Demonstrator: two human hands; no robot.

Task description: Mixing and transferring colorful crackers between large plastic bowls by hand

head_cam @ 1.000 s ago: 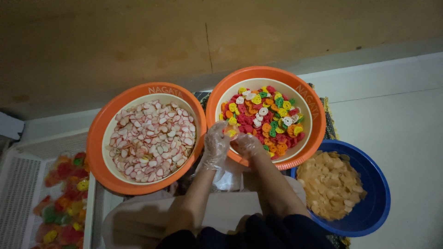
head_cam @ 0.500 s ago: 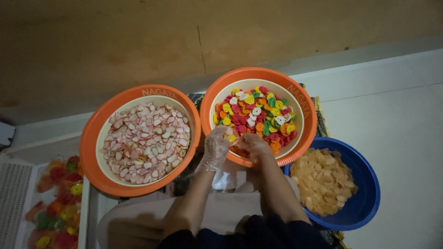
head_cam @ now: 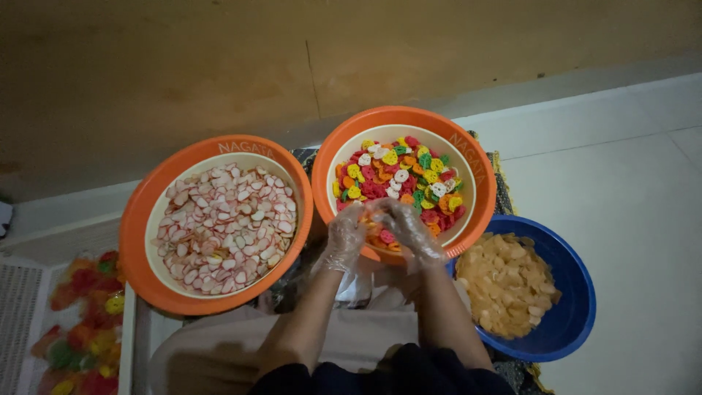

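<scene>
Head view looked straight down at two gloved hands meeting over the near rim of the orange basin of coloured crackers (head_cam: 479,179). The left hand (head_cam: 346,235), in a thin clear glove, had its fingers curled inward at that rim, and the right hand (head_cam: 406,228), gloved the same way, was bent over beside it with fingertips touching the left; both hovered on the red, yellow, green and white coloured crackers (head_cam: 398,179) at the near side of that basin. The fingers seemed pinched on a few pieces, though whether either hand truly gripped any could not be told through the crinkled plastic. Left of that basin, almost touching it, sat a second orange basin (head_cam: 139,241) full of pink-and-white crackers (head_cam: 227,223). Right of it and nearer the person stood a blue basin (head_cam: 574,292) holding pale yellow chips (head_cam: 508,285). Far left of the basin of coloured crackers, a white tray (head_cam: 22,307) showed blurred red and green pieces. Just below the hands, towards the person, lay a crumpled clear bag (head_cam: 358,285) on the lap.
</scene>
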